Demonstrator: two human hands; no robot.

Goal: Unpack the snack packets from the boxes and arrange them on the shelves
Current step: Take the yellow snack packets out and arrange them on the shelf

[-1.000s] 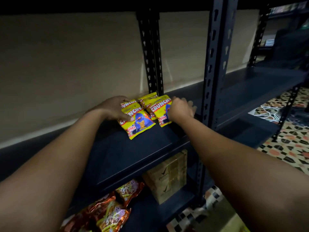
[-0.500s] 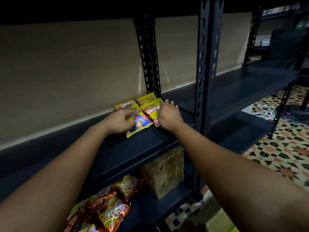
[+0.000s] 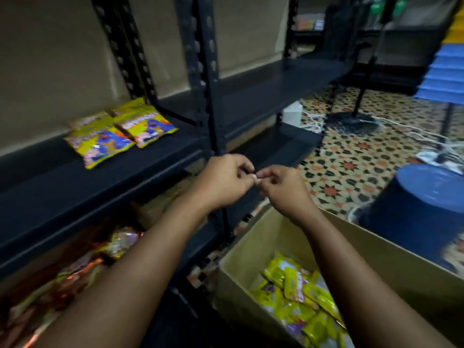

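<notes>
Meeting fingertip to fingertip at the centre of the view, the left hand (image 3: 223, 182) and right hand (image 3: 283, 189) hang in open air in front of the dark shelf upright (image 3: 206, 71), fingers curled; whether anything is pinched between them cannot be told through the blur. Yellow snack packets (image 3: 120, 131) lie flat in a tight group at 10 o'clock on the middle shelf (image 3: 75, 187), set back from its front edge, with bare board to their left and in front. More yellow packets (image 3: 298, 297) sit loose in the open cardboard box (image 3: 364, 249) at 5 o'clock, directly below the right forearm; its near wall stands just beside the rack. Orange packets (image 3: 75, 267) crowd the lower shelf at 8 o'clock. A blue drum (image 3: 424, 197) stands at 3 o'clock, close behind the box's far edge, on patterned floor tiles (image 3: 351, 159).
</notes>
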